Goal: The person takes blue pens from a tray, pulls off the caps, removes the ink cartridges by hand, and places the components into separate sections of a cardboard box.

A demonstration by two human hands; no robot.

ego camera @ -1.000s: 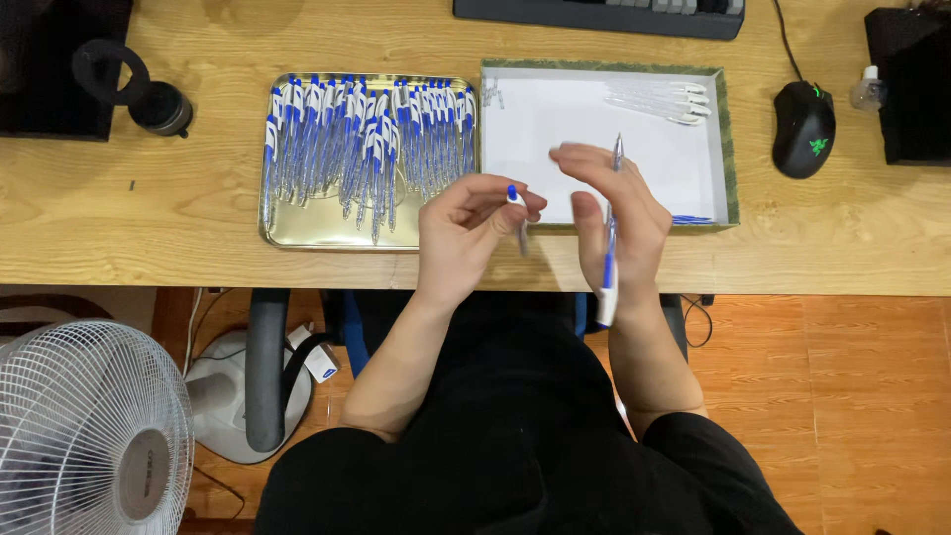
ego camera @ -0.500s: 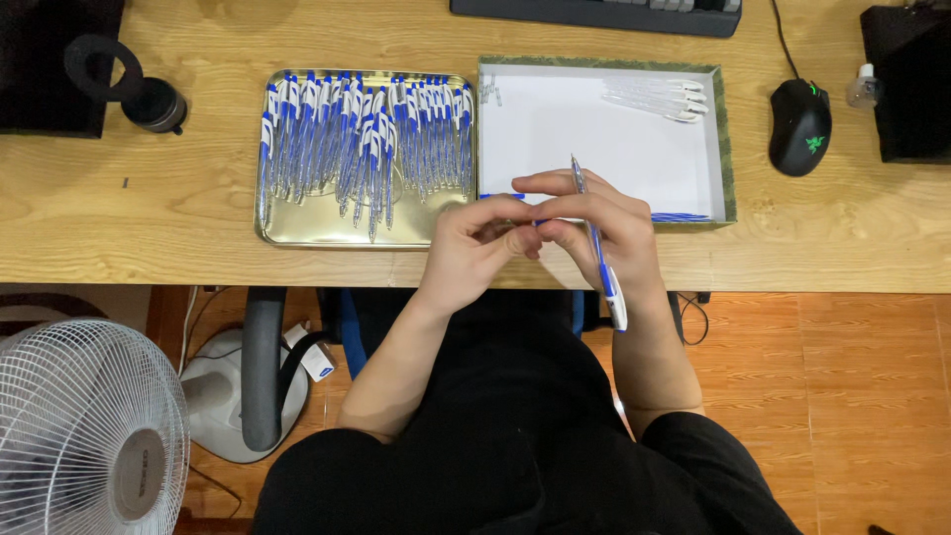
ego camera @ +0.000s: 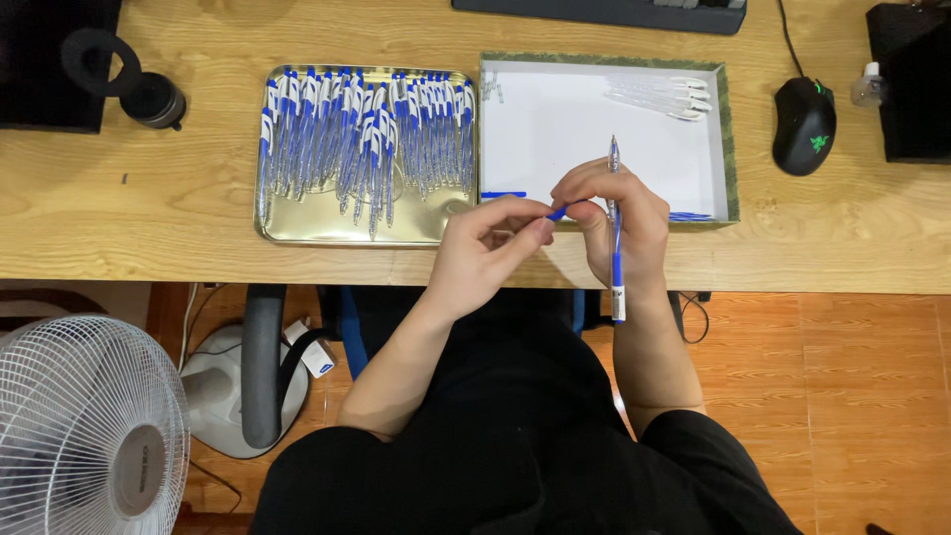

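Right hand (ego camera: 622, 226) gripping a blue-and-clear ballpoint pen (ego camera: 615, 230), barrel running upright from 12 to 6 o'clock, clear tip up. Left hand (ego camera: 487, 256) pinching a small blue pen part (ego camera: 560, 210) against the pen, fingertips meeting at the front edge of the wooden surface (ego camera: 119, 213). Lying at 12 o'clock: white box tray (ego camera: 555, 129) containing clear pen barrels (ego camera: 666, 96). Sitting at 10 o'clock: gold metal tray (ego camera: 347, 226) filled with assembled pens (ego camera: 362, 129). Resting at 2 o'clock: black computer mouse (ego camera: 803, 124).
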